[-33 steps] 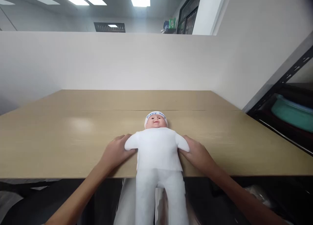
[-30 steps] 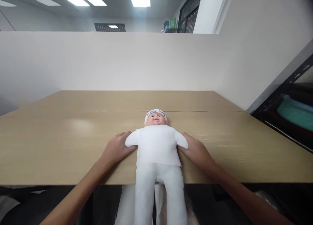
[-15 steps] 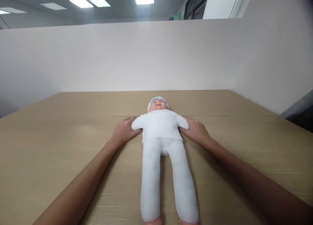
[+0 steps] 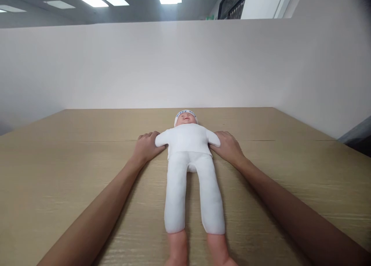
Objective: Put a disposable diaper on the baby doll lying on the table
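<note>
Two bare feet (image 4: pixel 224 259) of baby doll (image 4: pixel 189 138) nearest, then white trousers (image 4: pixel 175 196), legs apart. Doll face-up on wooden bench (image 4: pixel 58 204), torso between left hand (image 4: pixel 147 145), wrapped round one sleeved arm (image 4: pixel 162 138), and right hand (image 4: pixel 228 145), gripping other. Farther, lettered white cap (image 4: pixel 186 112); beyond bench, white partition (image 4: pixel 174 65).

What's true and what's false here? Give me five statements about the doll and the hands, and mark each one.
1. The left hand grips one sleeve of the doll. True.
2. The doll lies face down on the table. False: it lies face up.
3. The white headwear bears blue lettering. True.
4. The right hand holds a foot. False: it holds the other sleeve.
5. The doll's legs are spread apart. True.
</note>
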`<state>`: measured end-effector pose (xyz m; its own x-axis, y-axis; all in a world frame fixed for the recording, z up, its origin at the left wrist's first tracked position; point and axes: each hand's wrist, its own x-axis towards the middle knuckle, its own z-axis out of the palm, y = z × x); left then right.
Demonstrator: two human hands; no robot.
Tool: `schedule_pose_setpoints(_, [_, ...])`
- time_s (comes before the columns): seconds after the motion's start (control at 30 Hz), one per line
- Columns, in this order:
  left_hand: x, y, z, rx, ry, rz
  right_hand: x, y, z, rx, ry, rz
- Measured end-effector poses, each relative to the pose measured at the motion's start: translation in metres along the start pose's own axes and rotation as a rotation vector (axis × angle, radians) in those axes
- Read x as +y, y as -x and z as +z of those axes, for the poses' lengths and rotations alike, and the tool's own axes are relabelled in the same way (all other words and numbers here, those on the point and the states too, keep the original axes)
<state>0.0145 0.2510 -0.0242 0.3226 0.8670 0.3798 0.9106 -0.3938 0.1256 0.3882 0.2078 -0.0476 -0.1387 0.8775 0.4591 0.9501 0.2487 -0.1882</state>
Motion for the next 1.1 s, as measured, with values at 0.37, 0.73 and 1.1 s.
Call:
schedule_pose_setpoints(0.37, [-0.042, 0.046, -0.021, -0.075, 0.204, 0.000, 0.025, 0.050, -0.024, -0.049, -0.282, -0.013])
schedule_pose_setpoints(0.73, [-0.056, 0.053, -0.019, 0.012, 0.215, -0.049, 0.059, 0.055, -0.011, 0.028, -0.245, -0.033])
schedule_pose_setpoints(1.1, [-0.075, 0.053, -0.023, 0.081, 0.272, -0.148, 0.089, 0.057, 0.007, 0.066, -0.137, 0.132])
